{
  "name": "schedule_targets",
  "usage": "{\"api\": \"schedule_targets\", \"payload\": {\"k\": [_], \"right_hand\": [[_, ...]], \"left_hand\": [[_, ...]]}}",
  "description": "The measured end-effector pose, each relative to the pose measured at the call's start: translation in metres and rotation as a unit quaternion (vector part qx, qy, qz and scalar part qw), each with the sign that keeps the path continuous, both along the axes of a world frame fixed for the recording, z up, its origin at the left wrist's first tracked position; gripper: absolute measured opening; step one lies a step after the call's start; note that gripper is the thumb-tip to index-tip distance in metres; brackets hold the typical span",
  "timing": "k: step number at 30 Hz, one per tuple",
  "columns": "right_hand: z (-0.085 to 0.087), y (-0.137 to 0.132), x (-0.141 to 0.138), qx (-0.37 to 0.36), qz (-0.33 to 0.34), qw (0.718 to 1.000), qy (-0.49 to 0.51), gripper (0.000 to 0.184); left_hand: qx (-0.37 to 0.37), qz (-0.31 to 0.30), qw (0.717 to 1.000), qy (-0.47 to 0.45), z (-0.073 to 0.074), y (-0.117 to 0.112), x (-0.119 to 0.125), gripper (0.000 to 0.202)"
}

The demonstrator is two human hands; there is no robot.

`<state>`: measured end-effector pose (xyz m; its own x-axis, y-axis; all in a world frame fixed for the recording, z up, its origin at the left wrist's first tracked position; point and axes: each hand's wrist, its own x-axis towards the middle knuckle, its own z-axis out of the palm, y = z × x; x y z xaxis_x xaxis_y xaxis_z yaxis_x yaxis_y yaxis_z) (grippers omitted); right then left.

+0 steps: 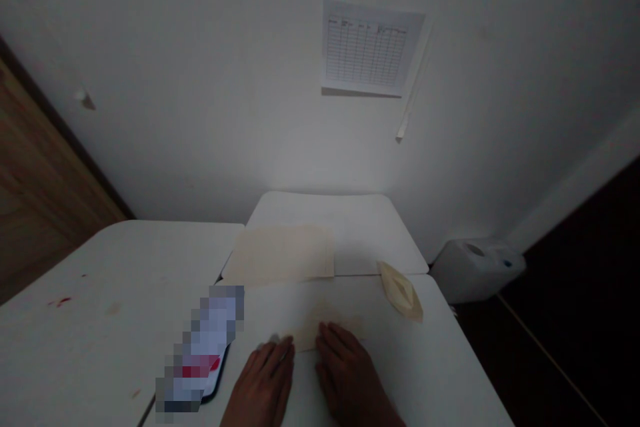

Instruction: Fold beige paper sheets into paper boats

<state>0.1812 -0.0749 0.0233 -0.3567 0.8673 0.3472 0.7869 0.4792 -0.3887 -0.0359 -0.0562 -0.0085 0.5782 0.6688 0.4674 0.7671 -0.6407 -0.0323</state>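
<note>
A thin, pale beige sheet of paper lies flat on the white table, partly covered by my fingers. My left hand rests palm down at its left side, with fingertips by its near edge. On the right, my right hand lies with fingers stretched out over the sheet's near part. Both hands are open and grip nothing. A folded beige paper shape, pointed at its ends and with an opening in its middle, sits to the right. Further back a larger beige sheet spans the seam between tables.
A phone with a blurred screen lies left of my left hand. White tables meet at seams here, and one has red marks. A lined printed sheet hangs on the wall. A white plastic container stands beyond the right edge.
</note>
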Motion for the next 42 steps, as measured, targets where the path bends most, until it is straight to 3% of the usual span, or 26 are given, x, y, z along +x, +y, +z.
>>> {"api": "schedule_targets", "payload": {"k": [6, 11, 17, 22, 28, 34, 42], "right_hand": [[-0.009, -0.005, 0.003, -0.020, -0.007, 1.000, -0.014, 0.054], [-0.022, -0.009, 0.031, -0.026, -0.011, 0.998, -0.051, 0.059], [-0.031, -0.015, 0.060, -0.002, -0.064, 0.996, -0.060, 0.058], [-0.023, -0.010, 0.056, 0.007, -0.100, 0.993, -0.067, 0.043], [0.004, 0.018, 0.028, -0.003, -0.185, 0.979, -0.086, 0.018], [0.014, 0.037, -0.002, -0.024, -0.037, 0.997, -0.061, 0.014], [0.015, 0.036, -0.009, -0.049, 0.019, 0.997, -0.060, 0.036]], "left_hand": [[-0.013, 0.009, 1.000, -0.015, 0.003, -0.001, 0.001, 0.034], [-0.032, 0.019, 0.998, -0.049, 0.011, -0.003, 0.006, 0.030], [-0.060, 0.025, 0.992, -0.106, 0.019, -0.001, 0.010, 0.026], [-0.107, 0.025, 0.975, -0.192, 0.023, 0.012, 0.015, 0.025], [-0.141, 0.016, 0.959, -0.247, 0.021, 0.024, 0.019, 0.021], [-0.105, 0.056, 0.953, -0.279, 0.005, 0.028, 0.014, 0.019], [-0.115, 0.077, 0.952, -0.273, -0.005, 0.030, 0.013, 0.028]]}}
